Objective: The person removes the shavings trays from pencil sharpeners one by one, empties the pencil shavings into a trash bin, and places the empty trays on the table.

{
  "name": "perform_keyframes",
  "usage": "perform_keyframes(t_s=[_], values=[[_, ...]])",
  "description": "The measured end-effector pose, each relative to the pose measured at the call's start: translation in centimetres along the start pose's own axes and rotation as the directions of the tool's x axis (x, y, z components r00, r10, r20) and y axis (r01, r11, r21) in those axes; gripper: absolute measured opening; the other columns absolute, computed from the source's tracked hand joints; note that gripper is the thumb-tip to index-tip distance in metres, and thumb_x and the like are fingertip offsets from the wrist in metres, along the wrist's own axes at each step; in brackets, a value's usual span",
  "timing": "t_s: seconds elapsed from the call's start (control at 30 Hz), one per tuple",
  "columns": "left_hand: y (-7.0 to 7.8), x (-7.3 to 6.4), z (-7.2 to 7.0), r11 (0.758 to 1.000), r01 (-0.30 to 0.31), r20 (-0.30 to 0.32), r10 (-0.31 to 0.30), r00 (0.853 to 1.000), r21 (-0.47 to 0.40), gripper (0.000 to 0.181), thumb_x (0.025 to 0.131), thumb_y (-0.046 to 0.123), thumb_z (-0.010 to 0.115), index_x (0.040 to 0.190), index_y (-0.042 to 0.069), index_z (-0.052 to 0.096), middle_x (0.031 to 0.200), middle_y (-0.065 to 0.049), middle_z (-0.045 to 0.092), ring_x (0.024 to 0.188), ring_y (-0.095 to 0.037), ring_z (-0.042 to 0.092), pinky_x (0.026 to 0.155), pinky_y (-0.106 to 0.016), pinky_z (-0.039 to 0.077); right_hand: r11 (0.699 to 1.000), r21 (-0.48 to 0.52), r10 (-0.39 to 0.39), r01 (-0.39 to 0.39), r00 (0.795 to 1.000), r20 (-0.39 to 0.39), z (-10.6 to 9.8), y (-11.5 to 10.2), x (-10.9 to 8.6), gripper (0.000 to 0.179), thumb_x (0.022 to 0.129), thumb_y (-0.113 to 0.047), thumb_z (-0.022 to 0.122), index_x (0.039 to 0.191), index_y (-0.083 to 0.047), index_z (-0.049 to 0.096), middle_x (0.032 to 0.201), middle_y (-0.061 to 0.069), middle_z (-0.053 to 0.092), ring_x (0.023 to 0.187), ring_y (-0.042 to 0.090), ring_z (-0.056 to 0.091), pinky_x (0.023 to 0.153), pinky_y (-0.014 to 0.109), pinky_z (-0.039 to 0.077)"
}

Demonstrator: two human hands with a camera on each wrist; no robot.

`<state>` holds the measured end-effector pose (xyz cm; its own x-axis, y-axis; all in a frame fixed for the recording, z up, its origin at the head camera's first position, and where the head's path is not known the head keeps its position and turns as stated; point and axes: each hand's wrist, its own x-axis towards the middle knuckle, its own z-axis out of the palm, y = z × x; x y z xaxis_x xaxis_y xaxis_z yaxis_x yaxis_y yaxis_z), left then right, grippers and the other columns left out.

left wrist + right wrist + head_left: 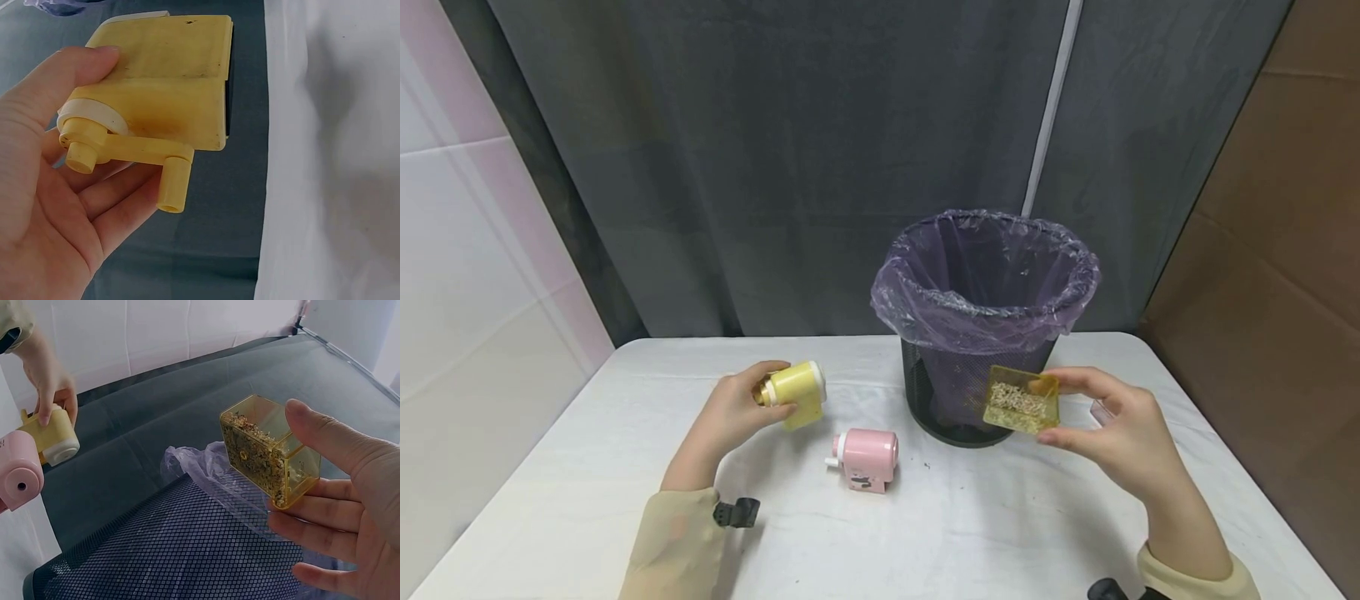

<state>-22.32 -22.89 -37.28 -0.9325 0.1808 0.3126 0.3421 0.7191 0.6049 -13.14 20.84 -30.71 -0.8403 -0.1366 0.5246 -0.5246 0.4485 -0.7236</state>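
My left hand [730, 417] grips a yellow crank pencil sharpener [796, 385] above the table's left half. Its crank handle [147, 150] points back toward the palm in the left wrist view, and the thumb presses the body. Between thumb and fingers, my right hand [1123, 429] holds a see-through yellow shavings drawer [1011, 421], tilted, in front of the bin. Pencil shavings [250, 450] lie inside it. A pink crank pencil sharpener [870, 454] stands on the table between the hands, nearer the left one.
A black mesh bin [917, 383] stands at the table's back right, lined with a purple plastic bag [977, 329] folded over its rim. White cloth covers the table [820, 542]. A dark grey curtain [775, 167] hangs behind, and a brown panel [1285, 250] rises at right.
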Motion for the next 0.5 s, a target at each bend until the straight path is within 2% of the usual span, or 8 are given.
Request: perform_keyframes(t_s=[0.5], values=[[-1.2, 0.1, 0.5, 1.000, 0.030, 0.076, -0.030, 0.997, 0.001, 0.055, 0.075, 0.014, 0.081, 0.123, 0.003, 0.058, 0.098, -0.014, 0.066, 0.080, -0.021, 0.058, 0.070, -0.038, 0.047, 0.999, 0.012, 0.041, -0.041, 0.999, 0.003, -0.1, -0.1, 0.0, 0.052, 0.063, -0.003, 0.087, 0.110, -0.006, 0.067, 0.103, -0.001, 0.069, 0.107, 0.004, 0.054, 0.082, 0.077, 0.031]])
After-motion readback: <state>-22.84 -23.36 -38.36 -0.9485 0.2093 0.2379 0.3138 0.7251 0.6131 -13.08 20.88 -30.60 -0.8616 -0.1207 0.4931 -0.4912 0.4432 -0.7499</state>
